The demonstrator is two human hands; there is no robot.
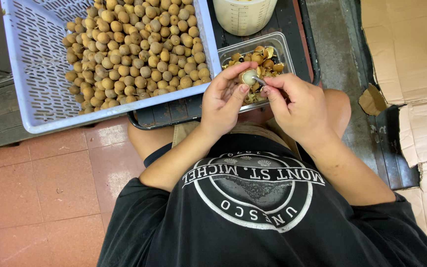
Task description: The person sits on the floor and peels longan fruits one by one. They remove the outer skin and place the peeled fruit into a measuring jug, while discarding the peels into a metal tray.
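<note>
Above clear tub (pixel 282 42) of husks: left hand (pixel 223 101) fingers pinch round peeled fruit (pixel 248 76); right hand (pixel 297 106) fingers grip thin metal tool (pixel 259 80).

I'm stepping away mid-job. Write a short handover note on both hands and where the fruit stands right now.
Left hand: pinching one small round half-peeled pale fruit.
Right hand: holding a thin metal tool, tip at that fruit.
Done: brown shells and dark seeds lie in the clear rectangular plastic tub.
Left: many unpeeled tan fruits fill the lavender perforated plastic crate. Beige measuring jug stands behind the tub.
</note>
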